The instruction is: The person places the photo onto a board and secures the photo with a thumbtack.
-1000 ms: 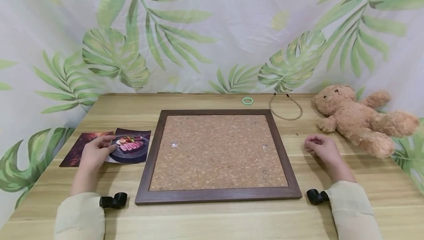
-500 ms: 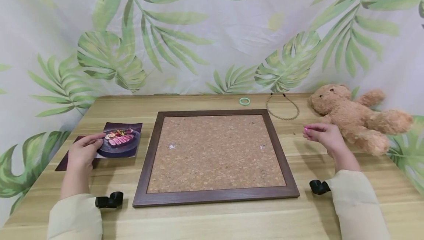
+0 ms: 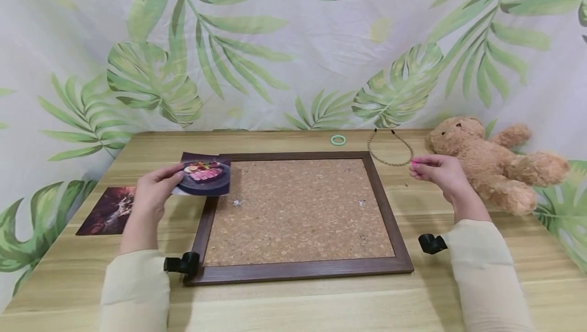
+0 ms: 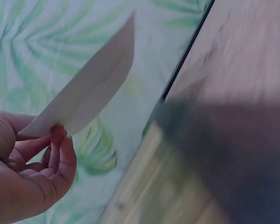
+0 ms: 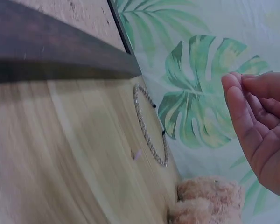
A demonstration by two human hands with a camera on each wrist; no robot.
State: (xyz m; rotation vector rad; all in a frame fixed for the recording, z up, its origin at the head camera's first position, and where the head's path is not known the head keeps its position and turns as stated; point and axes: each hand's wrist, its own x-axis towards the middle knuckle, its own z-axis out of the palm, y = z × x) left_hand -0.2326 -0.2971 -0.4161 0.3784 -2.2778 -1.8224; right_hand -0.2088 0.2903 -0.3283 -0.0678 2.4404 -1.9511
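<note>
My left hand pinches a food photo by its left edge, between thumb and fingers. The photo shows sliced meat on a dark plate and overlaps the upper left corner of a cork board in the head view. Its pale, slightly bowed back faces the left wrist camera. Over the table right of the board, my right hand pinches a tiny bright pink pushpin between thumb and index finger; the fingertips hide most of it.
A second, dark reddish photo lies on the table at left. Beyond the board are a green ring and a braided chain headband. A small pushpin lies near it. A teddy bear lies at right.
My left hand has lifted the food photo off the other one and carried it right to the board. My right hand has risen from the table, its pink pushpin now showing, and moved slightly left.
</note>
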